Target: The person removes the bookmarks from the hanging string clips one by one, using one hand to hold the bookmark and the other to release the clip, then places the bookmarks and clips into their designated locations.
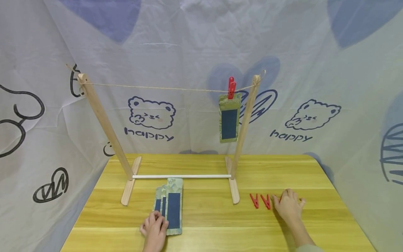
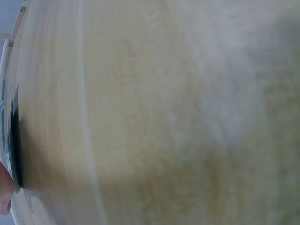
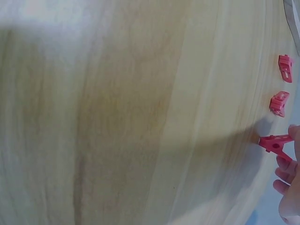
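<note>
While blue "happy" lettering (image 1: 148, 133) marks the sheet (image 1: 195, 122), the right hand (image 1: 289, 206) pinches a red peg (image 3: 275, 145) near two others (image 3: 280, 104) on the wooden table (image 1: 214, 217); the left hand (image 1: 155, 229) touches oblong patterned pieces (image 1: 174, 210) there, whether gripping I cannot tell.

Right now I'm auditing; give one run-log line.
left hand: touching blue-and-green rectangular pieces | right hand: pinching red plastic clothespin | two matching clothespins: on wood-grained table

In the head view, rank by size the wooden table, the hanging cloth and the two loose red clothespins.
1. Wooden table
2. Hanging cloth
3. Left loose clothespin and right loose clothespin: they look alike, so unranked.
</note>
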A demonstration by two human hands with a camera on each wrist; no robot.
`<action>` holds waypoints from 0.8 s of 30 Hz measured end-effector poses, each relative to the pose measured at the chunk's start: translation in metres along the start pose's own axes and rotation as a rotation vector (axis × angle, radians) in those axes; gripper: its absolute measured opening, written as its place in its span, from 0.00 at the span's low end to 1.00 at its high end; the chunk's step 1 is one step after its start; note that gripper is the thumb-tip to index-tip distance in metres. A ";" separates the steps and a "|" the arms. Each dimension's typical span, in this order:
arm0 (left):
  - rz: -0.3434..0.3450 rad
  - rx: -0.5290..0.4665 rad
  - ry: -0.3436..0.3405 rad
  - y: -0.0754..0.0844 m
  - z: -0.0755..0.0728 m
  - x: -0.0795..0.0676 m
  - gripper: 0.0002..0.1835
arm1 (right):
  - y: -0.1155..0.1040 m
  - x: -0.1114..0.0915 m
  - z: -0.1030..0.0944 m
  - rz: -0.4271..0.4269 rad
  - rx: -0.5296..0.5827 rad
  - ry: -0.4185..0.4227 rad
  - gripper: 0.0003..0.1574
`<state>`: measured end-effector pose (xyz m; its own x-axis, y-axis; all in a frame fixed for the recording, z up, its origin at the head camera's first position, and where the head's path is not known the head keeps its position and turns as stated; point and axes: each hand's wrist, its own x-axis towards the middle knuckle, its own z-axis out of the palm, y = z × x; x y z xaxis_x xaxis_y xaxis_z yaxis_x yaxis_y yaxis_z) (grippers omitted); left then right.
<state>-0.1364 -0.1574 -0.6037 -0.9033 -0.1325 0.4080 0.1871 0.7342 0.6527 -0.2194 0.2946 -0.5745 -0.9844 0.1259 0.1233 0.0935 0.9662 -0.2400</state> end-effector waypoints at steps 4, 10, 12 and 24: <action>-0.040 0.025 -0.043 0.002 -0.001 0.001 0.08 | -0.001 0.000 0.002 0.010 -0.010 -0.010 0.33; -0.130 0.082 -0.155 0.002 -0.004 0.003 0.06 | -0.001 0.000 0.004 0.029 -0.018 -0.040 0.35; -0.150 0.100 -0.183 0.001 -0.004 0.003 0.05 | -0.001 0.000 0.005 0.034 -0.022 -0.053 0.36; -0.182 0.164 -0.283 0.000 -0.005 0.006 0.08 | 0.003 0.004 0.013 0.043 -0.059 -0.079 0.38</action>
<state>-0.1399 -0.1615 -0.5986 -0.9913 -0.0986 0.0870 -0.0304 0.8154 0.5781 -0.2247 0.2945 -0.5873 -0.9877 0.1517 0.0373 0.1423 0.9722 -0.1857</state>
